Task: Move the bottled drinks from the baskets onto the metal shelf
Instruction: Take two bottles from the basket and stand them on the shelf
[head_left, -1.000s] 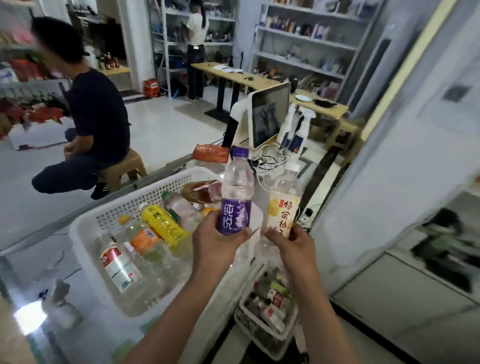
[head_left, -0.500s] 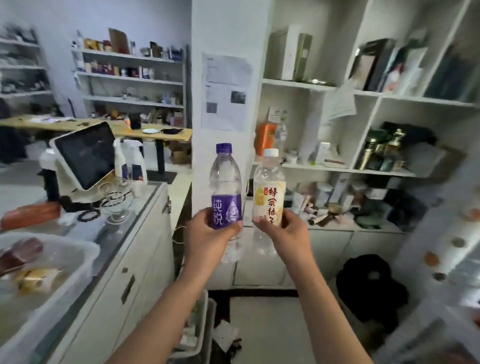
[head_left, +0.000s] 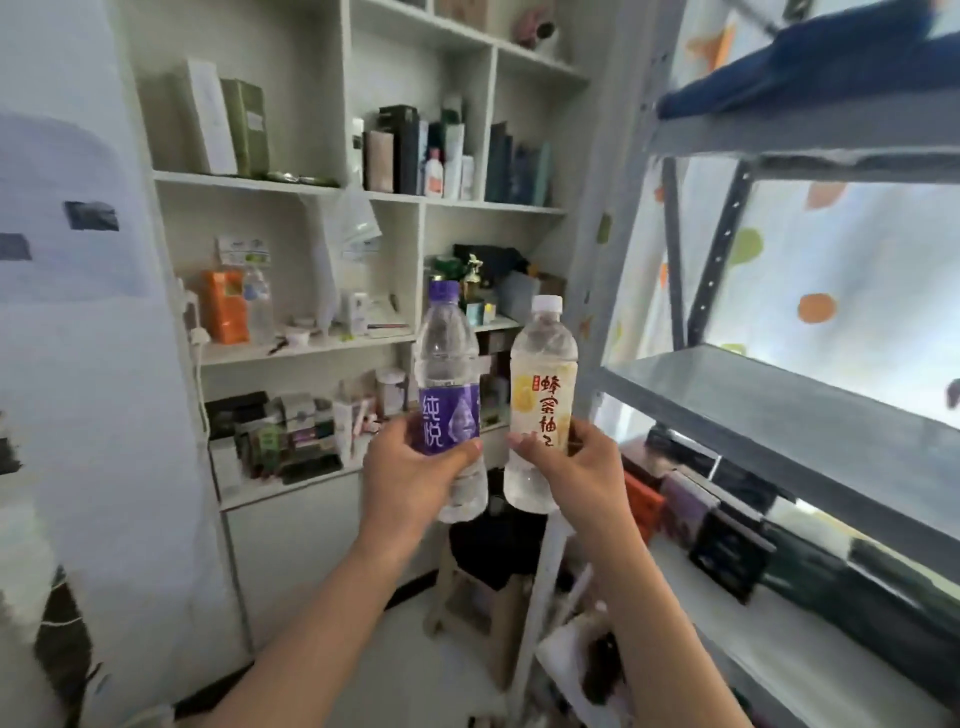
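Head view: purple-labelled bottle (head_left: 449, 395) clear; yellow-labelled bottle (head_left: 541, 400) cloudy.

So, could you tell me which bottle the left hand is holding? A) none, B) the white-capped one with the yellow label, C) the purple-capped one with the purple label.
C: the left hand grips the purple bottle; the right hand holds the yellow-label bottle.

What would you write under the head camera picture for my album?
Left hand holds a purple-labelled clear water bottle, right hand a yellow-labelled white-capped drink bottle, beside a grey metal shelf.
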